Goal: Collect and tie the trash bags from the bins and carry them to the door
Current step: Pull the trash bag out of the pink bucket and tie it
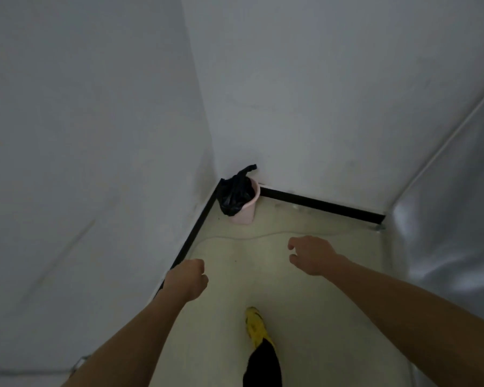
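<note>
A small pink bin [248, 210] stands on the floor in the corner where two white walls meet. A black trash bag [234, 195] lines it and hangs over its left side, with one handle sticking up above the rim. My left hand [189, 279] is held out low in front of me, fingers curled in, holding nothing. My right hand [310, 254] reaches forward with its fingers loosely curled and apart, empty. Both hands are well short of the bin.
A black baseboard [319, 203] runs along both walls. A grey shiny panel [444, 219] stands at the right. A thin pale cord [263, 236] lies across the cream floor in front of the bin. My yellow shoe [256, 326] is stepping forward.
</note>
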The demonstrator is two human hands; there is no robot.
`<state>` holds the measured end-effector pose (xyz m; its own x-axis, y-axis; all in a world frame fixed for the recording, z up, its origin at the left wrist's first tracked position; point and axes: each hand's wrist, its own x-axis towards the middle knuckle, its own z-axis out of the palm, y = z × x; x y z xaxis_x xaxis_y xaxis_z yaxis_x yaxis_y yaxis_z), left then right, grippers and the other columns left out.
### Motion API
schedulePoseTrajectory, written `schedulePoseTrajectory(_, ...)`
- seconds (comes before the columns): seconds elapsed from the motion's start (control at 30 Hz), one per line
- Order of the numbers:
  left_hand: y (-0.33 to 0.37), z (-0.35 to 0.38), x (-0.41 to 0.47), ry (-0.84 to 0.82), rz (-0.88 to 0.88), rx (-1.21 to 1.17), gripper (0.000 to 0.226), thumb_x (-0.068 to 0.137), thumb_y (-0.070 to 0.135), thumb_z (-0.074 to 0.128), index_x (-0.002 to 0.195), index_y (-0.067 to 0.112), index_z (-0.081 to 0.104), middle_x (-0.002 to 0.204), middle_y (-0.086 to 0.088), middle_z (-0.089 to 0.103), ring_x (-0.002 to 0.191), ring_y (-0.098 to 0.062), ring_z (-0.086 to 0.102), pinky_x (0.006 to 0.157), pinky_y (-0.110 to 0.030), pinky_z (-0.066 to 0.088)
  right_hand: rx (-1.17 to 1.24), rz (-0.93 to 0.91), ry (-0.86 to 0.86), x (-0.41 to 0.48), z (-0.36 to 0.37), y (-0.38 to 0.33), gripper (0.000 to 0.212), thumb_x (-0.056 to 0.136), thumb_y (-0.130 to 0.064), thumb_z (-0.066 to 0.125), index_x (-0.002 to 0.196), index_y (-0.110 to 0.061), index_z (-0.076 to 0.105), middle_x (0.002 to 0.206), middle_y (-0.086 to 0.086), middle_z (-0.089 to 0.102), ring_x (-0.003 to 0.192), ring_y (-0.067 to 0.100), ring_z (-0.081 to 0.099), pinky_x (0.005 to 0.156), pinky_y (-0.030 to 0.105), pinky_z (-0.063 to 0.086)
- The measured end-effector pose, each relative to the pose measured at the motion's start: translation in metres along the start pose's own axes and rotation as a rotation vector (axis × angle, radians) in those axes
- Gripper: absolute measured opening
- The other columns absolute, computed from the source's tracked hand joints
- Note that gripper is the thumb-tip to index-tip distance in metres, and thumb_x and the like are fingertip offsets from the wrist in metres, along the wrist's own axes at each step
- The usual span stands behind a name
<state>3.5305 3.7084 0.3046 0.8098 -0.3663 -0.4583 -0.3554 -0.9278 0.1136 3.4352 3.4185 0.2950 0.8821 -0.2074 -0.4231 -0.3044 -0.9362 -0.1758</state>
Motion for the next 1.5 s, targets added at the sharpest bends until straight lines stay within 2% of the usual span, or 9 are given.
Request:
schedulePoseTrajectory(0.17,0.023,-0.039,0.134,-0.071,0.017,-0.012,0.035,0.094,0.032,0.044,0.121,0.011,0.054,0.123,-0.008,0.058,0.109,-0.025,0.057,0.089,-0.03,0.046,0.004,-0.008,-0.05,0.114,-0.035,0.025,0.038,0.094,-0.037,0.047,0.129,-0.022,0.051,0.126,0.006,0.061,0.112,0.027,0.058,0.091,0.035,0.047)
schedulePoseTrajectory(0.5,0.068,-0.13,0.338,-0.069,0.02,-0.097,0.029,0.094,0.029,0.046,0.113,0.01,0.057,0.113,-0.009,0.061,0.101,-0.025,0.059,0.08,-0.028,0.045,0.034,0.034,-0.112,0.324,-0.145,0.085,0.04,0.097,-0.036,0.046,0.134,-0.019,0.05,0.133,0.007,0.058,0.117,0.027,0.056,0.094,0.035,0.047)
schedulePoseTrajectory(0.63,0.063,-0.136,0.415,-0.081,-0.041,-0.13,0.029,0.096,0.029,0.045,0.115,0.01,0.056,0.115,-0.008,0.061,0.104,-0.022,0.058,0.073,-0.023,0.035,0.035,-0.029,-0.188,0.421,-0.156,0.097,0.045,0.1,-0.036,0.044,0.141,-0.017,0.043,0.138,0.007,0.054,0.121,0.024,0.053,0.094,0.032,0.043)
schedulePoseTrajectory(0.87,0.075,-0.124,0.552,-0.195,-0.194,-0.217,0.033,0.096,0.034,0.043,0.122,0.016,0.053,0.126,-0.006,0.057,0.113,-0.023,0.055,0.093,-0.032,0.046,0.025,-0.103,-0.357,0.588,-0.159,0.119,0.043,0.1,-0.033,0.044,0.139,-0.016,0.044,0.13,0.009,0.058,0.115,0.024,0.056,0.089,0.029,0.045)
schedulePoseTrajectory(1.0,0.08,-0.109,0.598,-0.227,-0.257,-0.302,0.032,0.095,0.033,0.045,0.122,0.019,0.053,0.125,-0.004,0.058,0.115,-0.023,0.054,0.091,-0.032,0.044,0.038,-0.068,-0.406,0.655,-0.152,0.119,0.042,0.1,-0.033,0.045,0.138,-0.017,0.045,0.134,0.007,0.057,0.119,0.024,0.055,0.094,0.03,0.044)
schedulePoseTrajectory(1.13,0.06,-0.07,0.67,-0.237,-0.341,-0.411,0.028,0.095,0.032,0.047,0.115,0.016,0.058,0.12,-0.006,0.061,0.111,-0.025,0.057,0.087,-0.031,0.044,0.259,0.103,-0.386,0.734,-0.118,0.115,0.043,0.097,-0.031,0.053,0.136,-0.013,0.05,0.134,0.011,0.057,0.12,0.027,0.055,0.098,0.033,0.044)
schedulePoseTrajectory(1.33,0.017,0.005,0.8,-0.123,-0.515,-0.617,0.025,0.092,0.023,0.049,0.108,0.006,0.059,0.108,-0.016,0.063,0.099,-0.033,0.061,0.086,-0.039,0.052,0.729,0.507,-0.247,0.836,-0.021,0.112,0.055,0.086,-0.041,0.066,0.133,-0.017,0.051,0.12,0.012,0.064,0.099,0.028,0.066,0.086,0.045,0.057)
schedulePoseTrajectory(1.43,-0.005,0.044,0.855,-0.082,-0.569,-0.68,0.04,0.089,0.03,0.054,0.125,0.014,0.049,0.124,-0.014,0.053,0.108,-0.034,0.058,0.091,-0.048,0.05,0.893,0.643,-0.156,0.876,0.022,0.108,0.082,0.08,-0.048,0.072,0.147,-0.02,0.033,0.137,0.011,0.052,0.113,0.03,0.059,0.094,0.05,0.053)
schedulePoseTrajectory(1.5,-0.019,0.072,0.884,-0.128,-0.547,-0.68,0.065,0.083,0.03,0.063,0.141,0.02,0.036,0.14,-0.013,0.041,0.119,-0.035,0.052,0.096,-0.051,0.047,1.01,0.743,-0.113,0.899,0.042,0.103,0.086,0.08,-0.043,0.075,0.149,-0.021,0.029,0.143,0.012,0.045,0.115,0.029,0.057,0.088,0.046,0.055)
